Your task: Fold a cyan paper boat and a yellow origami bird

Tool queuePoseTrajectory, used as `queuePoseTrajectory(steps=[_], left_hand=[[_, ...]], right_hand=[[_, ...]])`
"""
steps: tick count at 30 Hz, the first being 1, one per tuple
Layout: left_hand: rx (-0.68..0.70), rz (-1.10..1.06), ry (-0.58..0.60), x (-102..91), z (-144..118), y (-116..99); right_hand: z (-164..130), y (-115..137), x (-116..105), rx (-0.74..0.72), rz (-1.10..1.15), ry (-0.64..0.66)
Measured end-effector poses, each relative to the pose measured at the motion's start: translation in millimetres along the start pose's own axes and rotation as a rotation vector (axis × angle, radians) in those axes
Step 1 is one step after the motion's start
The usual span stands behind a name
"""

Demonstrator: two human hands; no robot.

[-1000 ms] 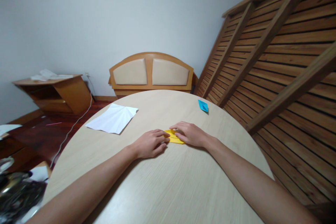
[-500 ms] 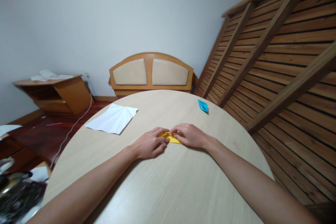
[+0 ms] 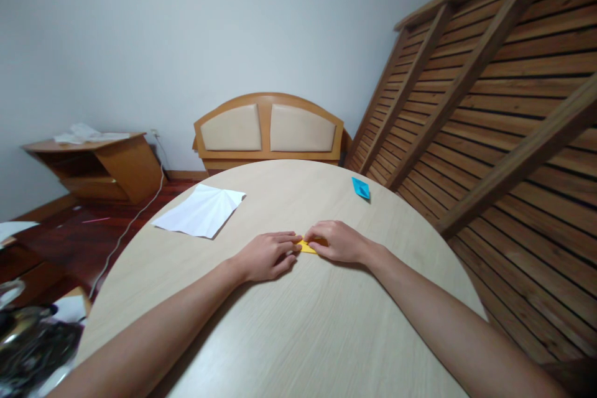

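Note:
A small folded yellow paper (image 3: 306, 247) lies on the round pale wooden table (image 3: 298, 336), mostly covered by my hands. My left hand (image 3: 267, 255) rests flat on the table with its fingertips pressing the paper's left end. My right hand (image 3: 336, 240) covers the paper's right part, fingers curled down onto it. Only a small yellow wedge shows between the two hands.
A creased white paper sheet (image 3: 201, 211) lies at the table's far left. A small blue folded paper (image 3: 360, 188) sits at the far right edge. A wooden headboard (image 3: 268, 129) stands behind the table, slatted wooden frames (image 3: 489, 106) lean at the right, and a low cabinet (image 3: 97, 165) stands at the left.
My hands have drawn closer over the yellow paper, so less of it shows now. My right fingers have curled down over its right part.

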State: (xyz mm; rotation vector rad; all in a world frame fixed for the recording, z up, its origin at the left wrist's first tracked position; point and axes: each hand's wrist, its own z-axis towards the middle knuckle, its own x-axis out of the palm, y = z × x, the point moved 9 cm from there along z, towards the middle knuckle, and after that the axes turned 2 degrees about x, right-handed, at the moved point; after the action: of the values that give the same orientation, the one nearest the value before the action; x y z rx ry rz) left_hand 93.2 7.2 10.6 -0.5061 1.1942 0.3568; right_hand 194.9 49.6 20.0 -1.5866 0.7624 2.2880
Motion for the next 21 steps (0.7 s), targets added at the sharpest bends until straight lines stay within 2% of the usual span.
queuePoseTrajectory(steps=[4,8,16,21], left_hand=[[-0.084,0.014,0.022,2.3,0,8],[-0.142,0.045,0.044,7.0,-2,15],[-0.200,0.069,0.091,12.0,-4,22],[-0.208,0.078,0.101,11.9,-4,21]], right_hand=[[1,0,1,0.008,0.009,0.010],[2,4,5,-0.053,0.029,0.033],[3,2,9,-0.065,-0.039,0.058],[2,-4,3,-0.035,-0.083,0.092]])
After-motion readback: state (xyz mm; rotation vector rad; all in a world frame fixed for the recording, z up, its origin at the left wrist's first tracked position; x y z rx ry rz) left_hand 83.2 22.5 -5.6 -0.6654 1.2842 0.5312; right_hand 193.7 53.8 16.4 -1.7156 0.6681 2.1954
